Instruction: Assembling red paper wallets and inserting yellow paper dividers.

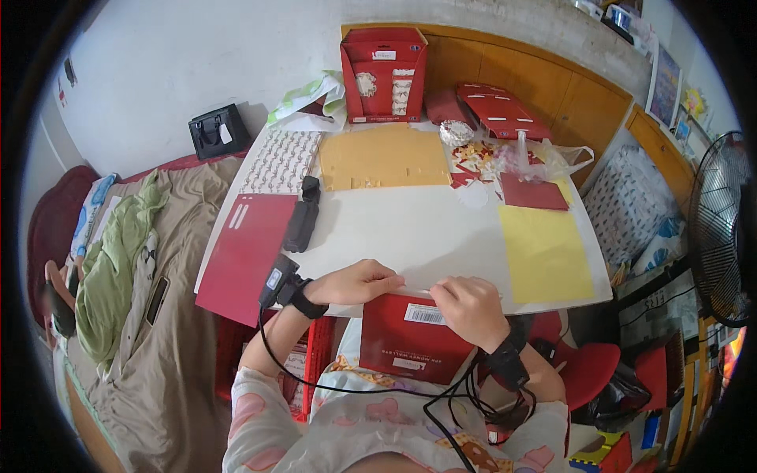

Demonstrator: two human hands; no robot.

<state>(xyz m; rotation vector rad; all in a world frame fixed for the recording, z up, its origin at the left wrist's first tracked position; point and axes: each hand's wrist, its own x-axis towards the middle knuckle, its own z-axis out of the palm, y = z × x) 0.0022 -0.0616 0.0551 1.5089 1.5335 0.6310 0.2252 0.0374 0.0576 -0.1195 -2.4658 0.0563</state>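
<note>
Hands — left hand (356, 282), right hand (467, 307) — pinching red box (410, 335) top at white table (410, 229) near edge.

Smooth white desk (410, 229) with slight sheen, matt red cardboard box (406, 335), matt yellow paper sheet (544, 252), tan cardboard sheet (382, 156), crinkled clear plastic bag (544, 162), varnished wood panelling (552, 87), creased beige cloth on bed (158, 347), black metal fan grille (717, 229).
</note>
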